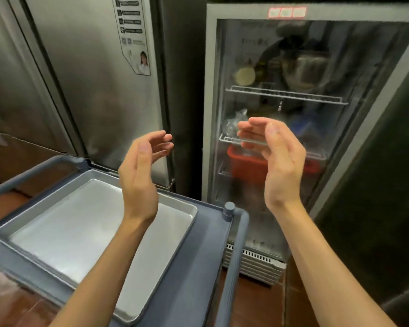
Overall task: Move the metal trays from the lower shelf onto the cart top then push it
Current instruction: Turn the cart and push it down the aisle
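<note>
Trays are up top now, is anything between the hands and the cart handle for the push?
Nothing visible blocks it. Both hands, left hand and right hand, are raised, open and empty above the cart. The handle rail runs bare below and between the forearms. The metal tray lies flat on the cart top, left of the rail.

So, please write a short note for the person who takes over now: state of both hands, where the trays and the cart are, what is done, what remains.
Left hand: open, empty, raised above the cart top, palm facing right.
Right hand: open, empty, raised in front of the glass-door fridge, palm facing left.
Metal tray: lies flat on the cart top. Whether more trays are stacked under it cannot be told.
Lower shelf: not in view, so check it for remaining trays.
Cart handle: at the right side, not held.
Left to do: move any remaining trays up, then grip the handle and push the cart.
</note>
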{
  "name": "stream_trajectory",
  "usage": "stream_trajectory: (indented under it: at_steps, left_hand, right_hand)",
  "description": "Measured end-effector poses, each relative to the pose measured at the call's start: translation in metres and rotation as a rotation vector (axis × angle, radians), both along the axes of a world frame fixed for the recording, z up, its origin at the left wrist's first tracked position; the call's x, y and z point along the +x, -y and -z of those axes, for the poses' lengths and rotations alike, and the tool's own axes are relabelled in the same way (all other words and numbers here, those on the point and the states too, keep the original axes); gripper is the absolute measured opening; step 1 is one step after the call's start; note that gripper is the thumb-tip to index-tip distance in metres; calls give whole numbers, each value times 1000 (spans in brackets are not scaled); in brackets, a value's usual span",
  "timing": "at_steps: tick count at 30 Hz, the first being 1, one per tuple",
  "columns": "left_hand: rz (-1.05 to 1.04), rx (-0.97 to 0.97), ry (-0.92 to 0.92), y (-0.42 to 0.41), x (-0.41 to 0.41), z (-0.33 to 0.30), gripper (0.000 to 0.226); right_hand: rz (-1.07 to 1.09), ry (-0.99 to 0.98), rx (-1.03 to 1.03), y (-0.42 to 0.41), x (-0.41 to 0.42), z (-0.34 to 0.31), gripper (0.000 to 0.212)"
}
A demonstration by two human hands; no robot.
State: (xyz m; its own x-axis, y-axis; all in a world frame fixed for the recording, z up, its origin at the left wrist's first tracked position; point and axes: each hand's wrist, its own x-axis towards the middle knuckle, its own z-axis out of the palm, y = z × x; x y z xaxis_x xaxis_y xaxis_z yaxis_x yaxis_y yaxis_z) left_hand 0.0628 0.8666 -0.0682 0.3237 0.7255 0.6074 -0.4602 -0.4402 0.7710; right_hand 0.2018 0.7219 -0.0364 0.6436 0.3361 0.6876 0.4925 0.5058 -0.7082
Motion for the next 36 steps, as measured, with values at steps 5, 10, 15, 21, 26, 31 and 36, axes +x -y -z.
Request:
stream_trajectory:
  at_steps: [5, 10, 15, 21, 26, 31, 36]
  left_hand:
    - [-208, -81, -35, -14, 14, 22, 41]
    - [-408, -145, -45, -9, 8, 23, 41]
    - [-620, -170, -76, 3, -8, 37, 39]
    - [-820, -222, -155, 24, -14, 50, 38]
    - [-880, -266, -153, 25, -8, 57, 38]
    - [-903, -290, -137, 24, 4, 67, 33]
    - [-945, -270, -201, 21, 23, 85, 34]
  right_hand:
    - [-184, -83, -34, -52, 31, 7, 31]
    - [-395, -195, -62, -102, 25, 12, 31]
    - [-609, -118, -94, -137, 44, 28, 36]
    - [-713, -205, -113, -171, 67, 39, 33]
    - [-769, -188, -160, -181, 54, 44, 33]
    - [-849, -159, -206, -186, 57, 60, 34]
    - [-1016, -86, -308, -201, 89, 90, 30]
